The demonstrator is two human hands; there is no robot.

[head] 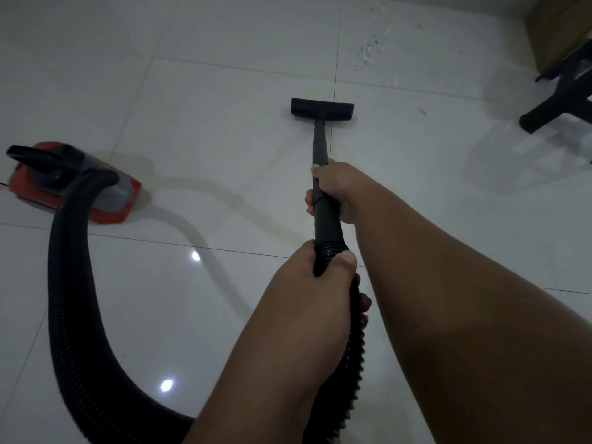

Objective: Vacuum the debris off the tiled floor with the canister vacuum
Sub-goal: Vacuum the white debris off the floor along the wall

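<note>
A black vacuum wand [320, 145] runs away from me to a flat black floor nozzle [322, 108] resting on the white tiled floor [224, 107]. My right hand [336, 190] grips the wand partway up. My left hand [317, 283] grips the ribbed black hose [73, 299] just below the wand's end. The hose loops left and back to a red canister vacuum [80, 190] on the floor at the left. White debris [368, 49] lies scattered beyond the nozzle, to its upper right, with a small scrap [423, 111] further right.
Black legs of a piece of furniture [557, 100] stand at the right edge. A brown cardboard box [557, 30] sits behind them in the far right corner. Open tile lies between the canister and the nozzle.
</note>
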